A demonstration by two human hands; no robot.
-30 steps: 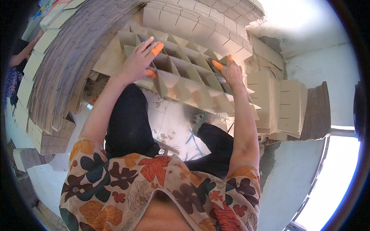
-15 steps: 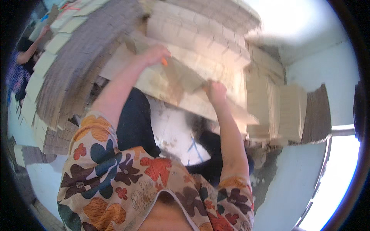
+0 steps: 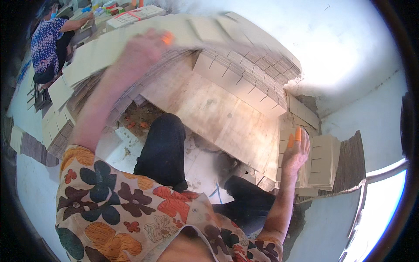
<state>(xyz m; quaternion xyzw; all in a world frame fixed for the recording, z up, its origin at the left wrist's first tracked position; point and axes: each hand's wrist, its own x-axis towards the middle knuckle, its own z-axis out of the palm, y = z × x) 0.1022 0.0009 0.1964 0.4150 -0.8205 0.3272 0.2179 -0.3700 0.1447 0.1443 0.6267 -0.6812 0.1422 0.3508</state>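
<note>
My left hand (image 3: 146,50), smeared by motion, is over the long stack of slotted cardboard sheets (image 3: 98,54) at the far left. An orange cover shows on one of its fingertips; whether it grips a sheet cannot be told. My right hand (image 3: 297,155) is raised at the right, in front of a stack of upright cardboard sheets (image 3: 325,159). Its fingers are apart, two of them in orange covers, and nothing shows in them. Between the hands a bare plywood board (image 3: 214,113) lies tilted in view, in front of my knees.
Behind the board rises a pile of slotted cardboard (image 3: 240,76). A white box with a red strap (image 3: 135,17) stands at the far left, near another person (image 3: 48,43) crouching over work. My dark-trousered knee (image 3: 163,144) is close to the board's near edge.
Both hands held a cardboard piece over the board; it is no longer there. My left hand has swung up and left to the stack, my right hand right and down, with its fingers now apart.
</note>
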